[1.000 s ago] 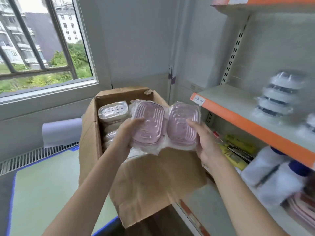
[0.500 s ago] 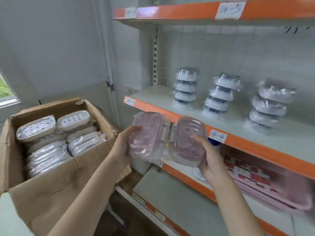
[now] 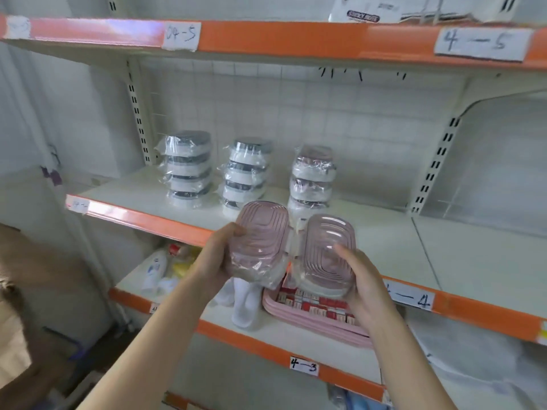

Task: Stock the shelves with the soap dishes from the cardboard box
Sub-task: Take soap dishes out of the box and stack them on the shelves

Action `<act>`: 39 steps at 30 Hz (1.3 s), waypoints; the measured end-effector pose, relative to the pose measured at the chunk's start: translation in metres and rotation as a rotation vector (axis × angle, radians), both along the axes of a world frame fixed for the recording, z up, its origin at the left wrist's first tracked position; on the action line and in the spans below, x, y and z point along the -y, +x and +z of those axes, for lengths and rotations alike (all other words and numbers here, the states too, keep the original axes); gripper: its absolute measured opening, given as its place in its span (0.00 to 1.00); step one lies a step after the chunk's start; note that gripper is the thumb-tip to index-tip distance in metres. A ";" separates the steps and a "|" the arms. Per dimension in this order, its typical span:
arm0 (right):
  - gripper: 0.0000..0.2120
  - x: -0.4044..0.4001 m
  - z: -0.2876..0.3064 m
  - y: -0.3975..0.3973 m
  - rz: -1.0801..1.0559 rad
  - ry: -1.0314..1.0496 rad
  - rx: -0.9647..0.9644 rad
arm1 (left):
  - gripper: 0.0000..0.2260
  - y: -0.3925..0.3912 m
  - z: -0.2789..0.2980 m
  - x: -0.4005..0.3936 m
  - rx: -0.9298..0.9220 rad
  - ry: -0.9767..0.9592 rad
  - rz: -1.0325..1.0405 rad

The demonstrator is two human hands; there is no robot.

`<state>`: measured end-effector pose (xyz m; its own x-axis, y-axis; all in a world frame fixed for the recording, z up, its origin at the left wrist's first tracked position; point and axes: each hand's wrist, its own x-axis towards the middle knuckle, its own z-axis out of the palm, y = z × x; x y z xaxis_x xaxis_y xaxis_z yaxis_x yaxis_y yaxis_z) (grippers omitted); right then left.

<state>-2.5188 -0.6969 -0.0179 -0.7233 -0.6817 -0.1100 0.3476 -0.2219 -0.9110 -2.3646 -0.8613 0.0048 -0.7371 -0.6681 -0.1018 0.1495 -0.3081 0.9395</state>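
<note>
**Two soap dishes in hand, one shelf to land them on**

Two oval, ribbed, pink translucent plastic soap dishes, each in clear film, sit in my grip: my left hand (image 3: 220, 255) carries the left soap dish (image 3: 260, 238) and my right hand (image 3: 365, 287) carries the right soap dish (image 3: 327, 253). My fingers (image 3: 344, 255) are wrapped around the outer edges, thumbs across the ribbed faces. The pair hangs in the air just in front of the orange lip of the middle shelf (image 3: 384, 241), marked 4-4, not yet touching it.

To do this step well, I judge I should lift both dishes clear over the lip and set them flat on the bare board to the right of the three stacks of film-wrapped white and grey soap dishes (image 3: 247, 173), which stand near the back. The film looks slippery, so I keep a firm squeeze until each dish rests, and I line them up with the existing row. Stacking one on the other would match the neighbours.

Several things I cannot settle: whether the two dishes are joined by their wrapping where they meet, as the gap is a blur of film. The cardboard box (image 3: 14, 291) is only a smeared brown edge at the far left. My own dishes cover the foot of the nearest stack.
</note>
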 end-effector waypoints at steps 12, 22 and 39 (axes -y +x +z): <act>0.20 -0.064 -0.005 -0.116 -0.394 0.256 -0.225 | 0.09 -0.155 -0.017 -0.026 0.236 -0.228 -0.400; 0.15 -0.077 0.003 -0.175 -0.444 0.210 -0.150 | 0.15 -0.272 -0.038 -0.033 0.473 -0.603 -0.292; 0.11 -0.039 0.043 -0.243 -0.252 0.431 -0.280 | 0.27 -0.292 0.009 -0.028 0.097 -0.019 -0.236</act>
<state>-2.7617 -0.6578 0.0251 -0.8992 -0.4205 -0.1206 0.0646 0.1450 -0.9873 -2.6568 -0.8329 0.0134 -0.8603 -0.4813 -0.1682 -0.0152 -0.3056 0.9520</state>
